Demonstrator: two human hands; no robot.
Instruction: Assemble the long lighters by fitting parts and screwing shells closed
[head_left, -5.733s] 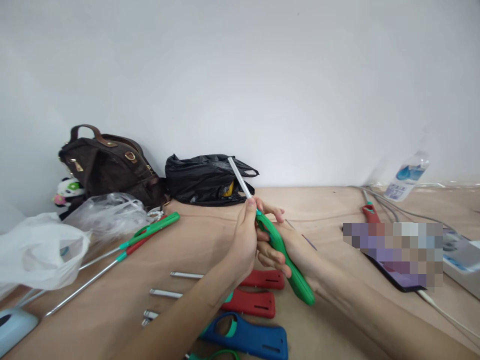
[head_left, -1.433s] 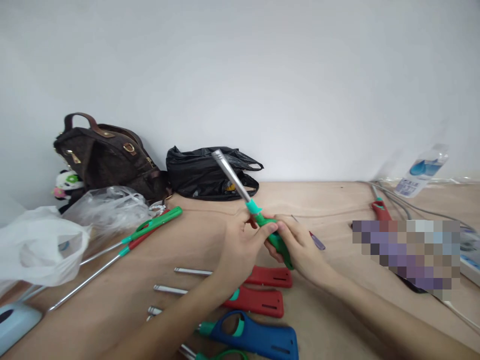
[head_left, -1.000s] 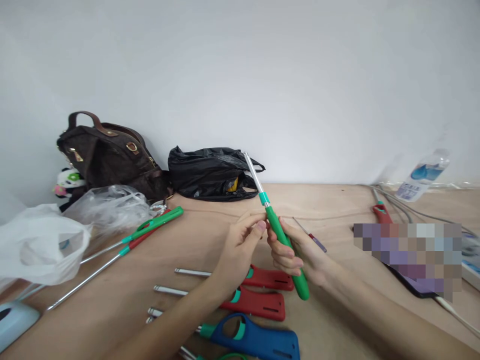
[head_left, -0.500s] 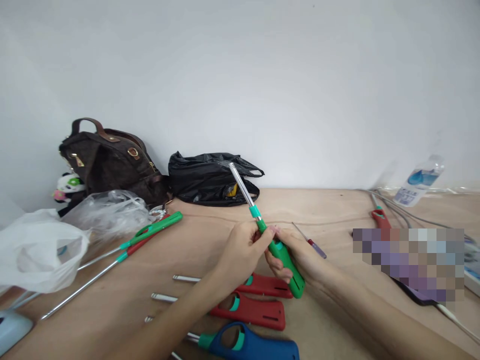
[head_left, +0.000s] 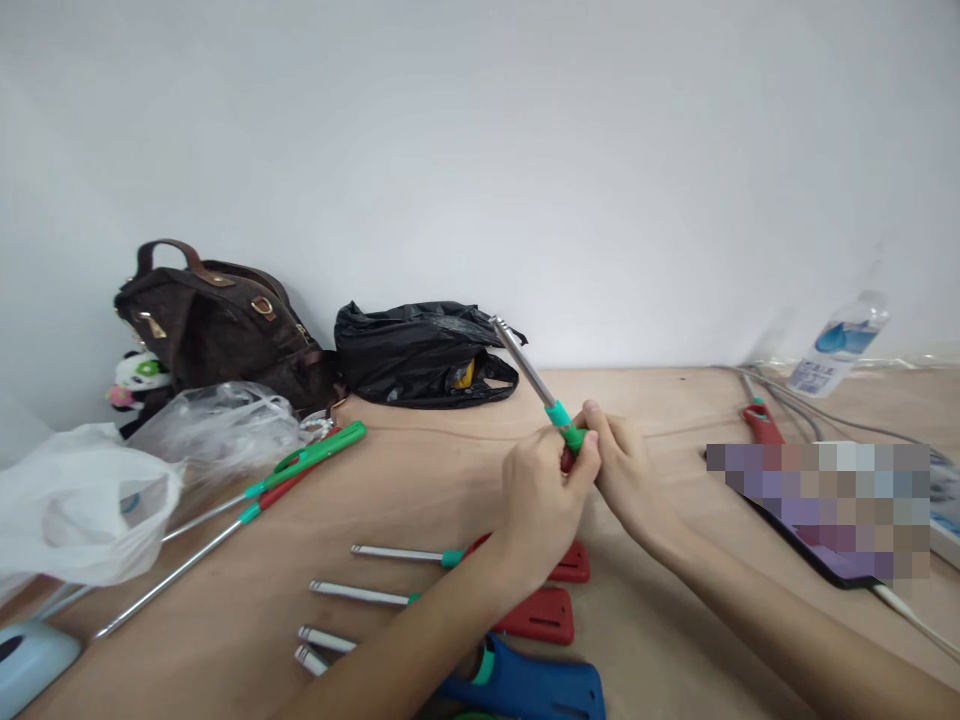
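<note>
A green long-nosed gas lighter [head_left: 574, 438] is held tilted above the middle of the table, its metal tube [head_left: 523, 365] pointing up and to the left. My left hand [head_left: 536, 485] is closed round it just below the teal collar, with the thumb along the green body. My right hand [head_left: 626, 470] is closed against the handle from the right, its index finger raised near the collar. Most of the handle is hidden by the hands, and a bit of red shows between them. Below my left forearm lie red lighters [head_left: 536, 615] and a blue lighter [head_left: 551, 690].
At left are more long lighters [head_left: 319, 455], a white plastic bag [head_left: 90, 500], a clear bag [head_left: 225, 430] and a brown backpack [head_left: 217, 320]. A black bag [head_left: 412, 355] sits by the wall. Right are a phone [head_left: 825, 565], a red lighter [head_left: 765, 425] and a bottle [head_left: 836, 345].
Both hands and the green lighter have moved right and slightly up. The handle has turned out of sight behind the hands. The screwdriver seen earlier on the table is no longer visible.
</note>
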